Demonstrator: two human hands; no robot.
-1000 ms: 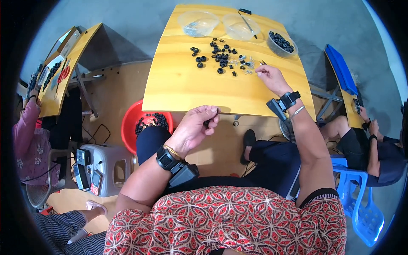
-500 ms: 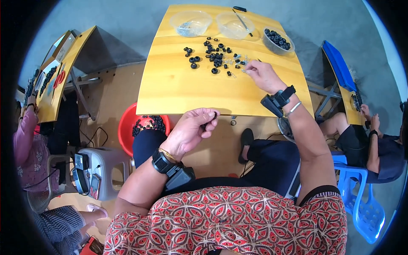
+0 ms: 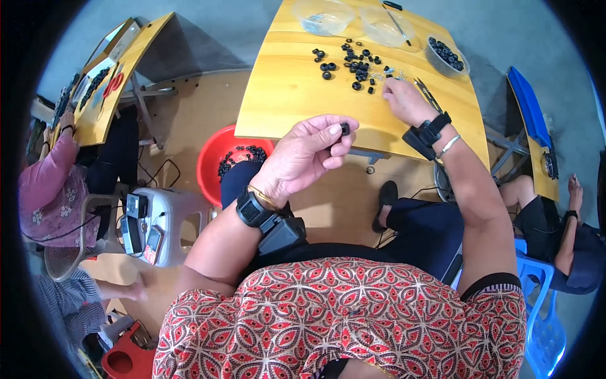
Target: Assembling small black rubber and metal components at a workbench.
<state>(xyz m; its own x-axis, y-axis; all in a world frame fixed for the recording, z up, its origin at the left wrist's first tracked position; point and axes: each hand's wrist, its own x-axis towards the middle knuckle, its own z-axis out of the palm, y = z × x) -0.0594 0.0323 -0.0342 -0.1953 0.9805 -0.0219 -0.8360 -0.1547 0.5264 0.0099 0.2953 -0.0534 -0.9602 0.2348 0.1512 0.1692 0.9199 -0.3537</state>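
My left hand (image 3: 306, 148) is held just off the table's front edge, its thumb and forefinger pinching a small black plastic part (image 3: 344, 129). Over the yellow wooden table (image 3: 303, 104), my right hand (image 3: 409, 104) reaches down with its fingers bent together by some tiny silvery springs (image 3: 390, 71). Whatever its fingertips grip, if anything, cannot be made out. Left of that hand lies a loose scatter of small black round and cylindrical parts (image 3: 358, 68). A pair of dark tweezers (image 3: 427, 95) lies to the right of the hand.
At the back stand a clear bowl (image 3: 323, 18) with silvery bits, another clear bowl (image 3: 385, 28) with a thin tool across it, and a bowl of black parts (image 3: 447, 55). A red basin (image 3: 208, 167) sits by my left leg. People work at tables on both sides.
The whole view has shifted, so the table sits higher and further right. My left hand has risen nearer the table edge, still pinching the black part. The tweezers beside my right hand now show more fully.
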